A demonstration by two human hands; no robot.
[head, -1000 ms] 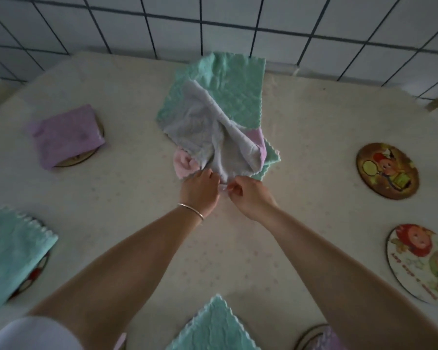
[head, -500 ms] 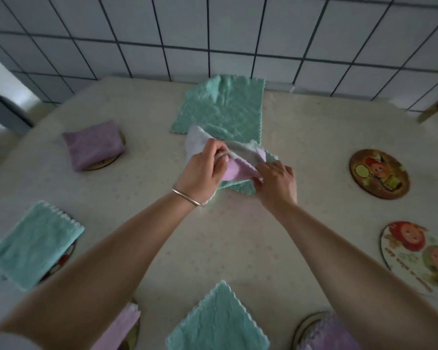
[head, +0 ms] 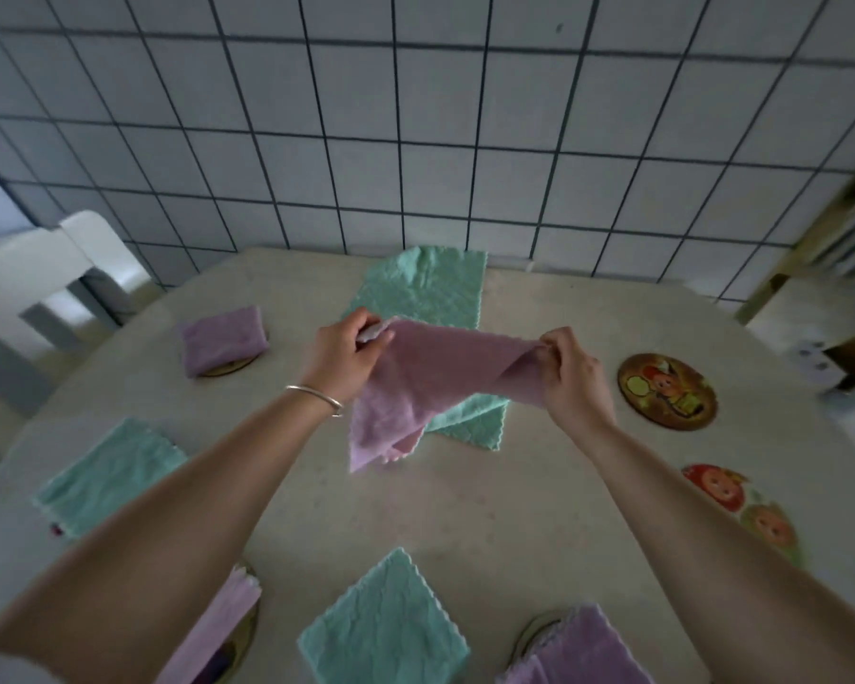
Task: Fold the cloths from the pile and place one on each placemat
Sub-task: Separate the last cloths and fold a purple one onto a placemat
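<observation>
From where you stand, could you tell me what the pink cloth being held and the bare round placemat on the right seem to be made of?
Pink cloth: probably soft microfibre or fleece, matte and fuzzy, draping limply, with a scalloped edge. Round placemat: seemingly rigid board, perhaps wood or cork, with a dark rim and a slightly glossy printed cartoon face; the exact material is unclear.

No readable text anywhere; the cartoon placemats (head: 667,390) show pictures only, lettering blurred

Both hands hold a cloth (head: 415,382) above the bench (head: 465,510), over the pile (head: 430,283). Folded cloths lie left and near; two bare placemats (head: 667,391) sit right.
</observation>
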